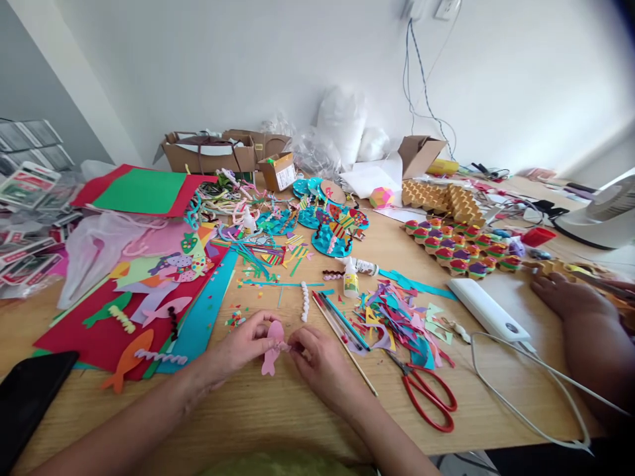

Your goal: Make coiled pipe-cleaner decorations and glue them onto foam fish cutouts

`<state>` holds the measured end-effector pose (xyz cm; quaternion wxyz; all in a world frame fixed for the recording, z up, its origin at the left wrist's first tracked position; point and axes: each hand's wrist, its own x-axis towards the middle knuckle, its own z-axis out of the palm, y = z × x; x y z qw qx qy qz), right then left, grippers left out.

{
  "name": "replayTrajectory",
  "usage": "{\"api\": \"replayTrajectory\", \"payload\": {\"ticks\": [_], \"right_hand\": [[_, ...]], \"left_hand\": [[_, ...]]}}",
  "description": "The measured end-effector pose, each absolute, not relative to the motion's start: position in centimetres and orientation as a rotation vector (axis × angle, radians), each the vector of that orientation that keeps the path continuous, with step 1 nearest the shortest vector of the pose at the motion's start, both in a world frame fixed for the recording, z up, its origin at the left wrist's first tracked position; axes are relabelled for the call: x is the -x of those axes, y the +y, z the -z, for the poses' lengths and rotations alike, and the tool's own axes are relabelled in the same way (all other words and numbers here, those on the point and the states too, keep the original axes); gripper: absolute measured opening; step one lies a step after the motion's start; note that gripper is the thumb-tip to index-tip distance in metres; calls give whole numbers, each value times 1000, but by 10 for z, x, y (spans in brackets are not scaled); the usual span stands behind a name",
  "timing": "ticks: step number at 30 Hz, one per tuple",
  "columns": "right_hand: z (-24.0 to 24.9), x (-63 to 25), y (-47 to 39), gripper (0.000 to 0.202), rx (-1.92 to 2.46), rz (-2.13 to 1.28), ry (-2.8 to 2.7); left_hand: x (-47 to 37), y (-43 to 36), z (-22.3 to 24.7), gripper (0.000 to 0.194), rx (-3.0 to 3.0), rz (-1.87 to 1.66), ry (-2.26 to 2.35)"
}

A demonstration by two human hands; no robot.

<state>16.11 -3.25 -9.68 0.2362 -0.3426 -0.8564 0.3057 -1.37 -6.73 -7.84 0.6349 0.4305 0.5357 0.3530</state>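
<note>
A pink paper fish (268,367) is pinched by my left hand (243,344) above the wooden table near its front edge. My right hand (317,357) is closed at the fish's right side, its fingertips on a small pale pink piece (284,346) that reaches to the fish; its exact kind is unclear. Just beyond my hands lies a white wavy fuzzy strip (304,301). To the left, an orange paper fish (129,357) carries a lilac wavy strip (161,357), and a green paper fish (106,309) has a yellow one (122,318).
Red-handled scissors (430,396), pens (342,320), a glue bottle (351,277) and paper scraps (397,317) lie right of centre. A white power bank (489,311) with a cable is farther right, near another person's hand (560,294). Painted egg cartons (461,248) stand behind. A dark phone (34,403) sits front left.
</note>
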Motion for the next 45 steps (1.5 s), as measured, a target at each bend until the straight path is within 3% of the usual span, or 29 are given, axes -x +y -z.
{"api": "replayTrajectory", "payload": {"ticks": [10,19,30,37,45], "right_hand": [[64,-102,-4,10,894,-755,-2445],[94,-35,38,11,950,-800,-2414],[105,-11,44,15,1017,-786,-2512],[105,-8,44,13,1051,-722,-2575],[104,-3,42,16,1010,-653,-2632]], "left_hand": [[58,-72,55,47,-902,-1041,1322],[105,-54,66,62,-832,-1193,1442],[120,-53,79,74,-962,-1111,1645],[126,-60,66,72,-1122,-1008,1795],[134,-62,60,50,-1510,-855,2036]]}}
